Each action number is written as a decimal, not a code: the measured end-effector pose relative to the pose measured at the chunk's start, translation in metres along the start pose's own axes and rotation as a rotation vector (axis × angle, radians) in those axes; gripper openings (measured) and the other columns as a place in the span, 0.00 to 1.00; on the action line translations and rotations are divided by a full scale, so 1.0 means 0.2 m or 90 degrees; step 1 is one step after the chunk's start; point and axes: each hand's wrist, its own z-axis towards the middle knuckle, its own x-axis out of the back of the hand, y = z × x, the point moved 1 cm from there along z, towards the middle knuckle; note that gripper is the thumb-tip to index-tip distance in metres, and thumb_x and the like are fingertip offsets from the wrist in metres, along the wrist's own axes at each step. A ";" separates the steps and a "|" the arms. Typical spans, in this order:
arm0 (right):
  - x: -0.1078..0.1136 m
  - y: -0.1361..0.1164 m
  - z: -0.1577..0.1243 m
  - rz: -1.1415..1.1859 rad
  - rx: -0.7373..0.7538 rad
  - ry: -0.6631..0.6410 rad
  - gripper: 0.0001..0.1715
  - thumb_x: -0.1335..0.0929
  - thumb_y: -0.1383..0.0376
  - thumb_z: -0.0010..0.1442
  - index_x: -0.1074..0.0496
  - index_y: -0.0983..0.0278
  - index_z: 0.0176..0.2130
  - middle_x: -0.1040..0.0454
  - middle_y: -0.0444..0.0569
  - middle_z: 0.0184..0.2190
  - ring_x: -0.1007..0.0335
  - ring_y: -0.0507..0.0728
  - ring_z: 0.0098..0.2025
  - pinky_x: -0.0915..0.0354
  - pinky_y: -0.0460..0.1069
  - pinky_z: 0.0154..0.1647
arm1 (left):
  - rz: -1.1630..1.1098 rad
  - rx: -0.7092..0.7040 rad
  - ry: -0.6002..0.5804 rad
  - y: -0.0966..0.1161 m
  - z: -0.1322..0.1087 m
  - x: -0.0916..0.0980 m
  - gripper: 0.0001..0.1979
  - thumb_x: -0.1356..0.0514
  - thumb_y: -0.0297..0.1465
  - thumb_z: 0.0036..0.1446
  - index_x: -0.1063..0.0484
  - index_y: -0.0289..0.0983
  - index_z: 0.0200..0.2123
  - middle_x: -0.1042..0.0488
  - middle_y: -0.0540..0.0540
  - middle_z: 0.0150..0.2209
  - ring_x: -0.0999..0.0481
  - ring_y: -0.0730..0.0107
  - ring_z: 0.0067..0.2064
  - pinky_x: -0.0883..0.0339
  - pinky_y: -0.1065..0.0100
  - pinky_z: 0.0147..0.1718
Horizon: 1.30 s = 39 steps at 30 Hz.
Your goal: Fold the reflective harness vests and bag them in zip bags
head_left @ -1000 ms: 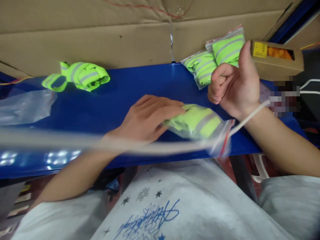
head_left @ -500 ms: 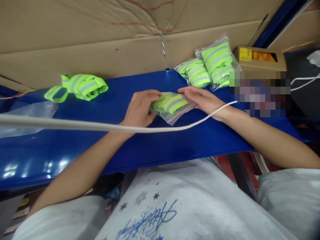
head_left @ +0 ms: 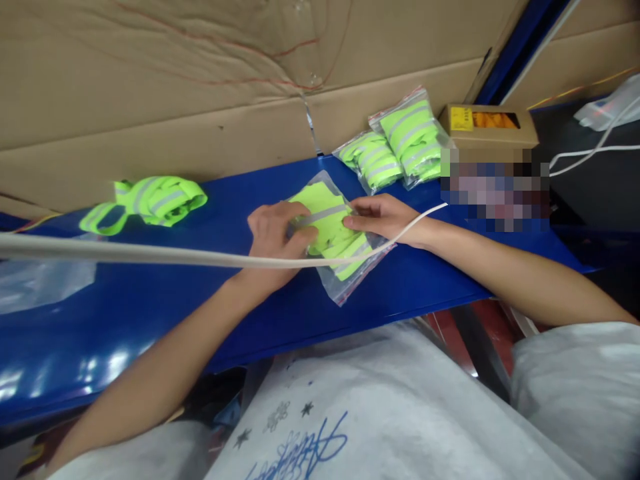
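Between my hands is a clear zip bag with a folded neon-yellow reflective strap inside, its grey stripe running across. My left hand grips the bag's left edge, thumb toward me and fingers on the far side. On the right edge, my right hand pinches the bag with its thumb on top. The bag's zip edge points toward me, tilted to the right. A white cord crosses in front of my left wrist and the bag's lower part.
A loose bundle of neon strap lies at the left, above an empty-looking clear bag. Two filled zip bags lean at the back right beside a cardboard box. A blurred patch covers something right of them. Cardboard lines the blue table's back.
Both hands have turned the bag so its broad face shows and its zip edge comes nearer me. My right thumb now lies over the bag. The camera view has shifted slightly.
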 end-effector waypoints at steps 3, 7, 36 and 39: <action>0.03 0.01 0.02 0.040 0.016 0.062 0.27 0.20 0.47 0.58 0.25 0.66 0.37 0.37 0.38 0.25 0.45 0.48 0.28 0.50 0.47 0.28 | -0.010 0.077 -0.061 0.00 0.02 0.00 0.18 0.34 0.32 0.64 0.29 0.45 0.55 0.31 0.38 0.66 0.29 0.43 0.66 0.34 0.43 0.59; 0.07 0.03 0.04 0.102 -0.021 0.146 0.24 0.19 0.49 0.59 0.25 0.64 0.37 0.32 0.40 0.26 0.41 0.49 0.28 0.45 0.46 0.27 | -0.051 0.062 -0.135 0.04 0.04 0.00 0.31 0.29 0.40 0.61 0.34 0.47 0.64 0.36 0.33 0.70 0.32 0.37 0.70 0.34 0.38 0.62; 0.30 0.02 0.01 -0.815 0.124 0.292 0.34 0.40 0.50 0.77 0.36 0.63 0.73 0.43 0.62 0.77 0.51 0.74 0.79 0.58 0.77 0.76 | -0.307 0.080 -0.152 -0.21 0.59 -0.63 0.32 0.37 0.54 0.67 0.32 0.38 0.62 0.33 0.32 0.63 0.31 0.47 0.68 0.36 0.45 0.69; 0.32 0.07 0.05 -0.845 0.116 0.278 0.37 0.41 0.51 0.77 0.41 0.64 0.76 0.46 0.65 0.78 0.52 0.75 0.79 0.61 0.80 0.75 | -0.361 0.053 -0.212 -0.26 0.55 -0.68 0.41 0.33 0.55 0.63 0.40 0.38 0.68 0.39 0.28 0.70 0.40 0.43 0.75 0.44 0.41 0.74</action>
